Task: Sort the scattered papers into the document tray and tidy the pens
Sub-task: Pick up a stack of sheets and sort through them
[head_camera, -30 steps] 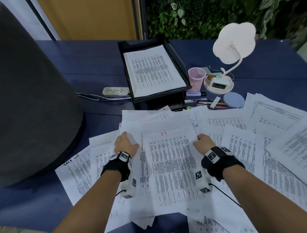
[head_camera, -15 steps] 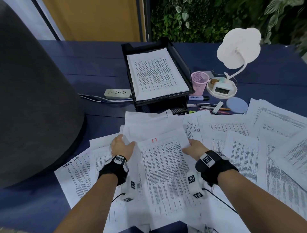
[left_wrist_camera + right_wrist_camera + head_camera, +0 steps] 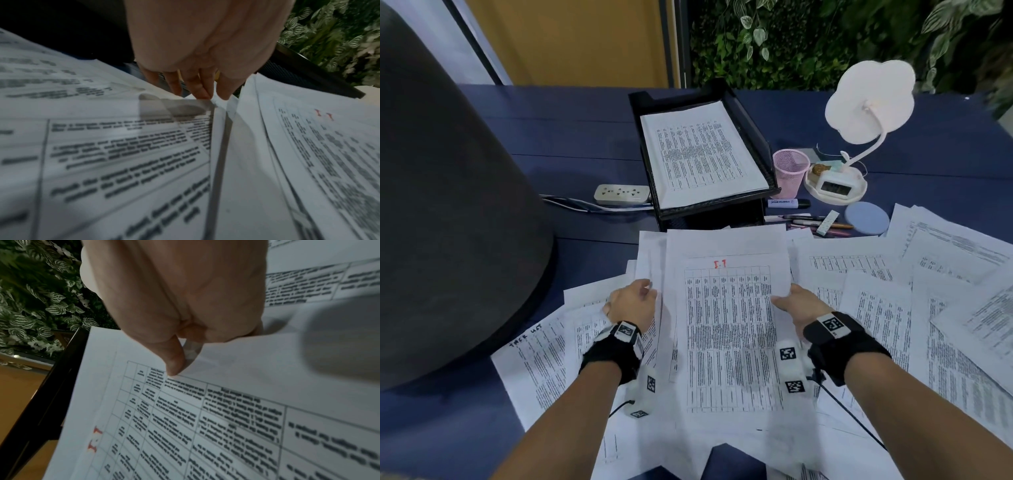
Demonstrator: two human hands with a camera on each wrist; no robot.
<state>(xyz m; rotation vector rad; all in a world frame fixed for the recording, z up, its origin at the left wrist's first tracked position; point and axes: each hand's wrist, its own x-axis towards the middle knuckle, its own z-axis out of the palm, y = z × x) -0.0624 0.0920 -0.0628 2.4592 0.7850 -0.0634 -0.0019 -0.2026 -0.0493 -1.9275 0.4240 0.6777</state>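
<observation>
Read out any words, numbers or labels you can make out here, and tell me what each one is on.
"I.1", red handwriting, on the top sheet held by the left hand and right hand.
"TASK LIST", handwritten, seemingly, on the sheet at the left edge.
Too small or blurred: all printed table text, the marker label, the clock display.
</observation>
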